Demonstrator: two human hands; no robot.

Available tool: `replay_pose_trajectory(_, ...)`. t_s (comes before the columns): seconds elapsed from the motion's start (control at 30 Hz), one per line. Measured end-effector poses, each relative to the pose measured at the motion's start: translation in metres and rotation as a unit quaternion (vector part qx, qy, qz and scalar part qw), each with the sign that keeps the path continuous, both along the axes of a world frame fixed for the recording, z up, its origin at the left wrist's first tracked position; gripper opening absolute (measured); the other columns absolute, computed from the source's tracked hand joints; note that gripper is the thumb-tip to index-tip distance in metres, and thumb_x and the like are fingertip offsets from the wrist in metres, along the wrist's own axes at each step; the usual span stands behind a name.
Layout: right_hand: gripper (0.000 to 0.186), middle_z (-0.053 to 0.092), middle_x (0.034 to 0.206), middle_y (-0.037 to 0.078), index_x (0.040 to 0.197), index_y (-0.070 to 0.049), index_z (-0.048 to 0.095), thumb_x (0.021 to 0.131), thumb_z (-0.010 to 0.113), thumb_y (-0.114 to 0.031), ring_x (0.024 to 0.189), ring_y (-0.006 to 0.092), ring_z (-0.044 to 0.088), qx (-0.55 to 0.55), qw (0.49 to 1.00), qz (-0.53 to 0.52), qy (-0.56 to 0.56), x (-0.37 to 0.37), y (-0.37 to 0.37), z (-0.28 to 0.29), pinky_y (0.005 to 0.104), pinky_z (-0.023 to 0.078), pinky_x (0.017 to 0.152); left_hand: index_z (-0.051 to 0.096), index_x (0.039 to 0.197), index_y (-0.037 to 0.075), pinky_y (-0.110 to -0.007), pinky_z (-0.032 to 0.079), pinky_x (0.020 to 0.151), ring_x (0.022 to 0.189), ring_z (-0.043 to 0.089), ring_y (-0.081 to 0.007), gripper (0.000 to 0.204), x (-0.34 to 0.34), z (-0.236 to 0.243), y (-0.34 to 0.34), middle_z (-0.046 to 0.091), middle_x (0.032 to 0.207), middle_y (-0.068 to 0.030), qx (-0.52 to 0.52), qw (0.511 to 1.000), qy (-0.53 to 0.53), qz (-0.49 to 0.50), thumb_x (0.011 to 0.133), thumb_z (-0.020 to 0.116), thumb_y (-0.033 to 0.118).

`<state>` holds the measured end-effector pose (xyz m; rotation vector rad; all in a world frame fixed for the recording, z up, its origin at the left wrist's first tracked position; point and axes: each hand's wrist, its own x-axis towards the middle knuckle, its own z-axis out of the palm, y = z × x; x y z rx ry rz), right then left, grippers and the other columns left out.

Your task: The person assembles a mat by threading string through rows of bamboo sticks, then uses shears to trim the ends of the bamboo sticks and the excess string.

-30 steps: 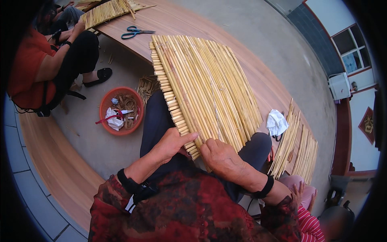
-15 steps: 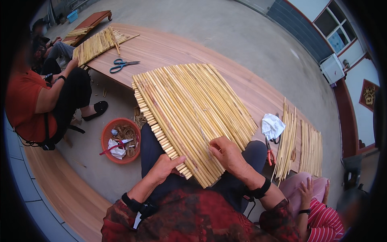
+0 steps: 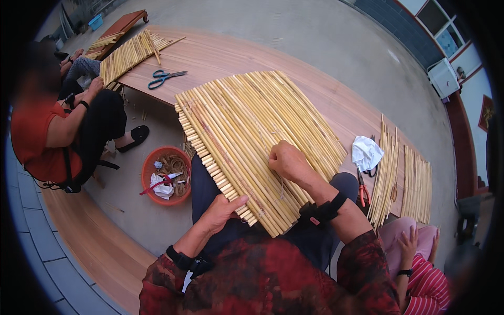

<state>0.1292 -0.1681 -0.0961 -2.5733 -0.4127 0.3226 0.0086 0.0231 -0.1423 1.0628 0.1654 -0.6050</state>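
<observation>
A mat of yellow reed stalks (image 3: 236, 121) lies tilted across my lap and the table edge, two layers showing along its left side. My left hand (image 3: 223, 212) grips its near left corner, thumb on top and fingers underneath. Over the near right part of the mat, my right hand (image 3: 290, 161) is closed in a pinch. A thin thread (image 3: 282, 190) runs from below its fingers down to the stalks; the fingertips themselves are partly hidden.
The wooden table (image 3: 325, 97) holds dark-handled scissors (image 3: 167, 77), a white cloth (image 3: 366, 153), red-handled pliers (image 3: 363, 191) and loose reeds (image 3: 386, 168). An orange basket (image 3: 163, 199) of fibre scraps stands on the floor. A co-worker in orange (image 3: 42, 131) sits left, another person in striped sleeves (image 3: 428, 278) right.
My right hand has moved up and away from me over the mat, with thread trailing below it. My left hand keeps its grip on the corner. The view has shifted slightly.
</observation>
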Motion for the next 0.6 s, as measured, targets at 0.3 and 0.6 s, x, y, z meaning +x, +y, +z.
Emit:
replay_pose_trajectory(0.3, 0.014, 0.060, 0.080, 0.014, 0.079, 0.000, 0.056, 0.080, 0.055, -0.014, 0.061, 0.0205, 0.059, 0.283, 0.941, -0.101, 0.156, -0.007, -0.023, 0.004, 0.0297, 0.048, 0.057, 0.041, 0.127, 0.003, -0.035, 0.043, 0.093, 0.109, 0.052, -0.0178, 0.042, -0.008, -0.001, -0.010, 0.052, 0.121, -0.0076, -0.079, 0.996, 0.001, 0.039, 0.092, 0.049, 0.025)
replay_pose_trajectory(0.6, 0.021, 0.057, 0.073, 0.003, 0.094, -0.003, 0.056, 0.085, 0.060, -0.022, 0.054, 0.0056, 0.050, 0.398, 0.857, -0.070, 0.320, -0.036, -0.033, 0.006, 0.0177, 0.039, 0.047, 0.043, 0.124, 0.001, -0.035, 0.048, 0.085, 0.101, 0.056, -0.0180, 0.043, -0.026, -0.009, -0.013, 0.054, 0.114, -0.0081, -0.160, 0.987, -0.002, 0.017, 0.092, 0.050, 0.028)
